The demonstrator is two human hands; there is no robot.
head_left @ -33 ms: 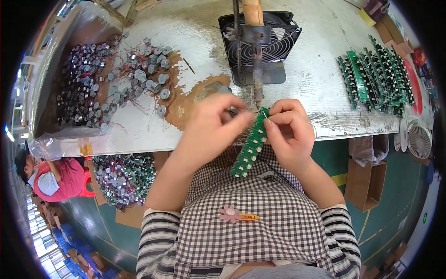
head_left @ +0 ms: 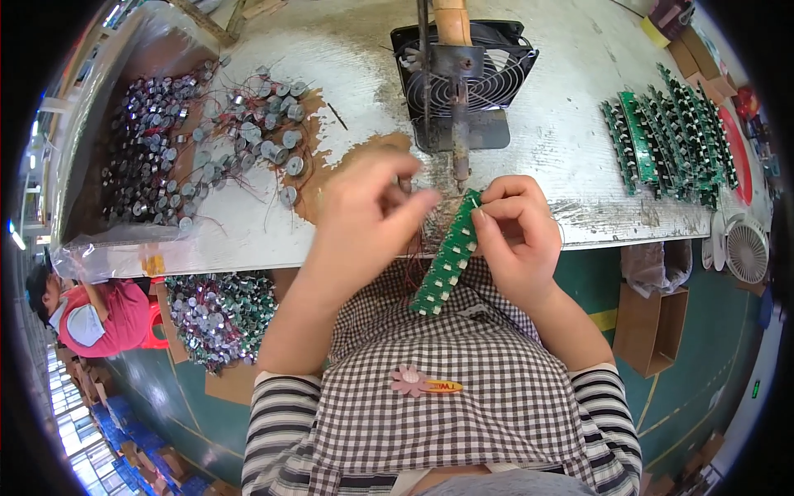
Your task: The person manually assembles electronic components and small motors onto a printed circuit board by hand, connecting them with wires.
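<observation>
My right hand (head_left: pixel 521 236) pinches the upper end of a narrow green circuit board strip (head_left: pixel 447 269) between thumb and fingers. The strip slants down toward my lap, with small white parts along one edge. Thin reddish wires hang beside its left edge. To its left is my left hand (head_left: pixel 364 202), slightly blurred, its thumb and fingers apart and nothing clearly seen between them. Just above the strip's top end points the tip of an upright soldering iron (head_left: pixel 461 165), its wooden handle uppermost.
Behind the iron stands a black fan (head_left: pixel 504 70). Small round motors with wires (head_left: pixel 265 124) lie loose on the left, beside a plastic-lined box (head_left: pixel 78 198) of more. Stacked green boards (head_left: pixel 662 140) are at the right. Another person (head_left: pixel 107 318) sits at far left.
My left hand has drawn back leftward from the strip's top end, and its thumb and fingers have spread. My right hand and the strip stay nearly in place.
</observation>
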